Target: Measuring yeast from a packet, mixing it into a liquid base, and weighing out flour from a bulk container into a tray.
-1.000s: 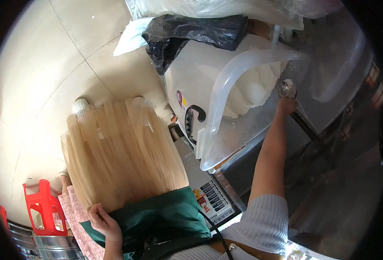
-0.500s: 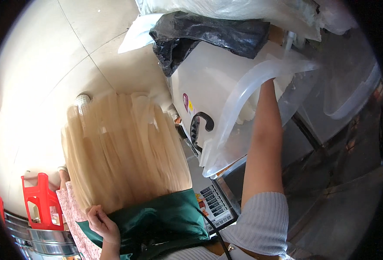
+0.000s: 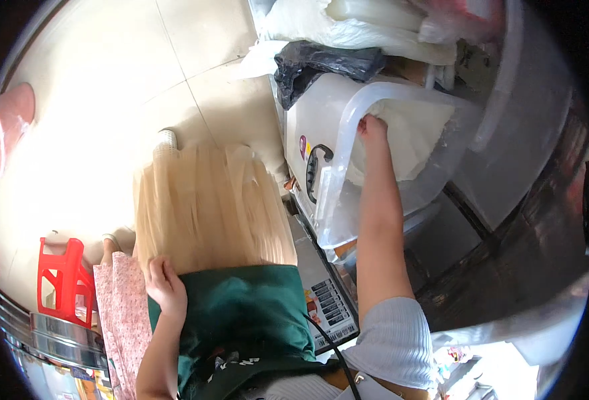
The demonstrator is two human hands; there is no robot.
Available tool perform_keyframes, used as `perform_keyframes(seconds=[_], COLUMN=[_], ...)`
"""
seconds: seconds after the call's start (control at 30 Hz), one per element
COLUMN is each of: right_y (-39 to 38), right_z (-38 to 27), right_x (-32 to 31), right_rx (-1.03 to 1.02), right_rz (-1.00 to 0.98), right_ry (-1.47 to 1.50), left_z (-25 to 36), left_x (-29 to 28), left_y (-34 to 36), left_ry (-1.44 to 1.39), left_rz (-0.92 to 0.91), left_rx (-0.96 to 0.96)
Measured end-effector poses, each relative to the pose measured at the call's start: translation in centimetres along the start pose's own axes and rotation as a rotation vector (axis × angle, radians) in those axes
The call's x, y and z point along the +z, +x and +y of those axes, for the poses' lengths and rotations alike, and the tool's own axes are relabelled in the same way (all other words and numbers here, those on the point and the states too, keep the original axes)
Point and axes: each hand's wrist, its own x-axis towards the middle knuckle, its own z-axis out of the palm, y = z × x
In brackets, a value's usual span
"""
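Note:
My right hand (image 3: 372, 127) reaches into a translucent plastic bin (image 3: 340, 157), close to the inner side of its rim. Its fingers are closed; whatever they may hold is too small to name. White powder (image 3: 411, 143) like flour lies in the bin beside that hand. My left hand (image 3: 166, 287) is curled at the left edge of a sheer beige skirt (image 3: 208, 207), where a green apron (image 3: 234, 303) begins. Whether cloth is pinched in those fingers is hidden.
A black handle (image 3: 316, 173) sits on the bin's side. Beyond it lie a black plastic bag (image 3: 328, 67) and clear plastic wrapping (image 3: 368, 37). Under the bin's near corner is a printed carton (image 3: 331, 310). At left stand a red stool (image 3: 64, 280) and round metal containers (image 3: 68, 340).
My right hand, earlier hidden behind the bin's rim, now shows inside over the powder. The whole view has shifted. My left hand remains at the skirt's edge.

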Motion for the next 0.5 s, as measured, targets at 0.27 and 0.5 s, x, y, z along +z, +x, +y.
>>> perform_keyframes(seconds=[0.27,0.5], right_y=[-11.2,-19.0], right_z=[1.9,3.4], right_x=[-5.4,-8.9], right_rx=[0.149,0.253], right_rz=[-0.076,-0.050], right_ry=[0.249,0.379], left_z=[-1.3,-2.9], left_x=[-0.7,-1.8], left_y=[0.3,1.5], left_ry=[0.079,0.026], left_rz=[0.025,-0.047], left_rx=[-0.047,-0.120])
